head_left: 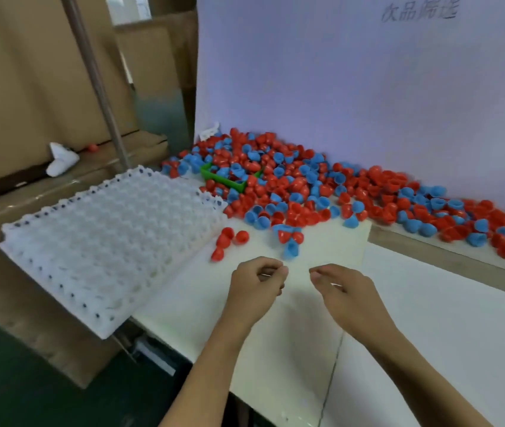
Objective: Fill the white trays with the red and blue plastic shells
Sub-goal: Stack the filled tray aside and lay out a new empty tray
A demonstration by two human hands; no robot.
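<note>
Both hands low at centre over bare white tabletop (pixel 429 303): left hand (pixel 255 289) with fingers curled inward and thumb meeting fingertips, apparently holding nothing, though too blurred to be sure; right hand (pixel 345 291) loosely curled, palm down, nothing visible in it

Behind, tall white backboard (pixel 337 72) bearing faint handwritten characters near top right

At left, cardboard boxes (pixel 29 72) and slanted metal pole (pixel 97 84)

White tray (pixel 109 241) of empty dimpled cells at table's left edge, overhanging it, no shells in it

Heap of red and blue plastic shells (pixel 306 186) along foot of backboard, spreading right

Green plastic bin (pixel 229 178) half buried in heap's left part

Three loose red shells (pixel 228 240) just beside tray's right edge

One blue shell (pixel 291 249) nearest left hand
</note>
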